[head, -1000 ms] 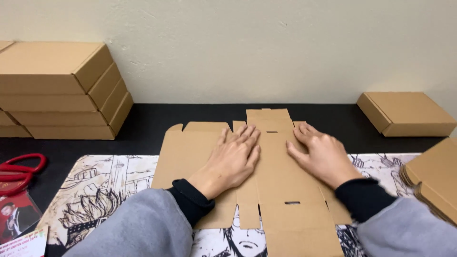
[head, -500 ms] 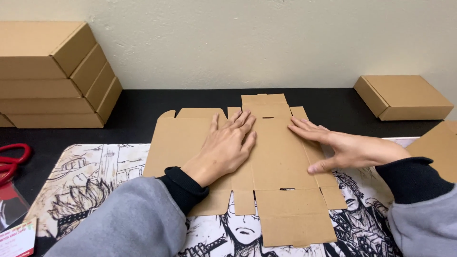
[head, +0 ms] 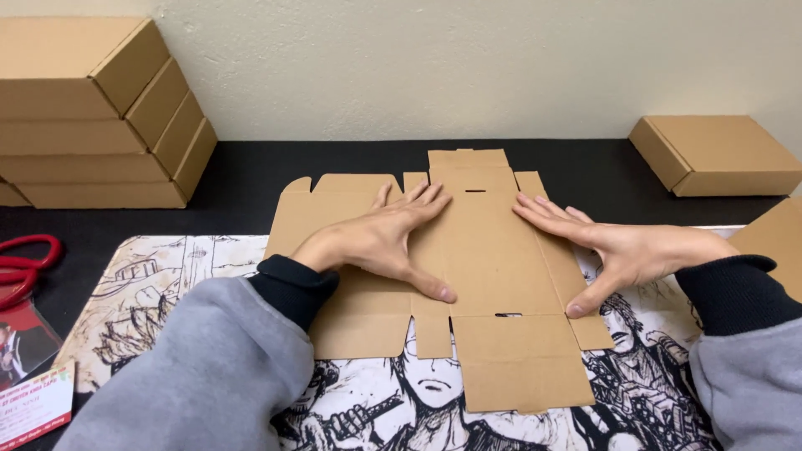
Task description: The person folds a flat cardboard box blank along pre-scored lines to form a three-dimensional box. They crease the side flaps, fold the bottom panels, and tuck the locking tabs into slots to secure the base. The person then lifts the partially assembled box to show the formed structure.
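Note:
A flat, die-cut brown cardboard box blank lies unfolded on a black-and-white comic-print mat. My left hand rests palm down on the blank's left panel, fingers spread toward the far edge, thumb along a crease. My right hand lies on the right side flap, fingers pointing left, thumb touching the blank near its lower crease. Neither hand grips anything. Both arms wear grey sleeves with black cuffs.
A stack of folded brown cardboard boxes stands at the far left against the wall. One closed box sits at the far right, with more cardboard at the right edge. Red scissor handles and printed cards lie at the left.
My right hand has slid outward from the middle panel to the blank's right flap. The left hand has stayed on the left panel. The view has tilted down slightly.

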